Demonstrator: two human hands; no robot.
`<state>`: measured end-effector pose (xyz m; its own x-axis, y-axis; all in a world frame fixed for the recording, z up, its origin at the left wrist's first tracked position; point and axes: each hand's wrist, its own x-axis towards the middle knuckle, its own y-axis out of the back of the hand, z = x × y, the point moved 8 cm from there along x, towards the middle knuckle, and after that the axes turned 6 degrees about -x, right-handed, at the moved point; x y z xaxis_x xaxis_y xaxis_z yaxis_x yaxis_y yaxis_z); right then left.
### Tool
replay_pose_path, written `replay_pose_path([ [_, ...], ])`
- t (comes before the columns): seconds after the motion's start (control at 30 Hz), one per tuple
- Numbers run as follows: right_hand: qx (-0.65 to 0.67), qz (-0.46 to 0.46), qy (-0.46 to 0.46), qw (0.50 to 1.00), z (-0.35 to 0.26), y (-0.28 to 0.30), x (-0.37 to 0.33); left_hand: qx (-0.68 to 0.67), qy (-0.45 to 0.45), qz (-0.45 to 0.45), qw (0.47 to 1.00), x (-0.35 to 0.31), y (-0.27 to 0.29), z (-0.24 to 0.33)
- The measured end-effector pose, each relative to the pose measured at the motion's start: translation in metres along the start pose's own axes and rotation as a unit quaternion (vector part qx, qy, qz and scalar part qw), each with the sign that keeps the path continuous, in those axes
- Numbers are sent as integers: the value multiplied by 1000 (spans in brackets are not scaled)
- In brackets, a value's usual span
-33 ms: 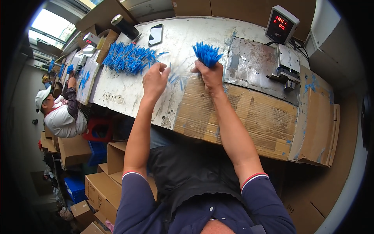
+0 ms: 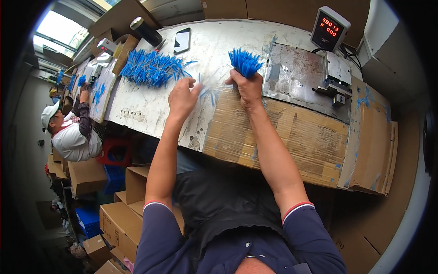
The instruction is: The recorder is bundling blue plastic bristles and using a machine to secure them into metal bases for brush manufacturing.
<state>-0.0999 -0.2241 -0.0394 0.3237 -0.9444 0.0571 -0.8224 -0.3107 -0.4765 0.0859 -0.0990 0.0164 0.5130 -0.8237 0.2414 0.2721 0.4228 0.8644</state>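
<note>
My right hand (image 2: 249, 90) is wrapped round a bunch of thin blue-tipped sticks (image 2: 245, 63), held upright with the blue ends fanning out on top. To its left, my left hand (image 2: 181, 98) hovers over the white worktable (image 2: 150, 107), its fingers curled and thumb drawn toward them. Whatever may be between those fingertips is too small to make out. Just beyond it on the left lies a loose pile of the same blue-tipped sticks (image 2: 148, 68). A few loose blue sticks (image 2: 211, 97) lie on the table between my hands.
Flattened cardboard (image 2: 283, 137) covers the table's near right part. Behind it are a metal plate (image 2: 292, 68), a small metal fixture (image 2: 337, 75) and a red-digit display (image 2: 330, 29). A phone (image 2: 182, 41) and a dark tumbler (image 2: 146, 31) stand farther back. Another person (image 2: 73, 132) works at left.
My right hand and its bunch have shifted slightly right. My left hand has drawn slightly toward me and to the right. The display's digits look different.
</note>
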Motion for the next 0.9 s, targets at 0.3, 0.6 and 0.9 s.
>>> replay_pose_path([
  [0.3, 61, 4, -36, 997, 6, 2, 2, 33, 79, 17, 996, -3, -24, -8],
  [0.6, 60, -18, -42, 997, 7, 1, 2, 37, 42, -22, 998, 17, -37, -6],
  [0.9, 57, -64, -87, 993, 10, -13, -8, -186, -72, 83, 976, 1, -16, 43],
])
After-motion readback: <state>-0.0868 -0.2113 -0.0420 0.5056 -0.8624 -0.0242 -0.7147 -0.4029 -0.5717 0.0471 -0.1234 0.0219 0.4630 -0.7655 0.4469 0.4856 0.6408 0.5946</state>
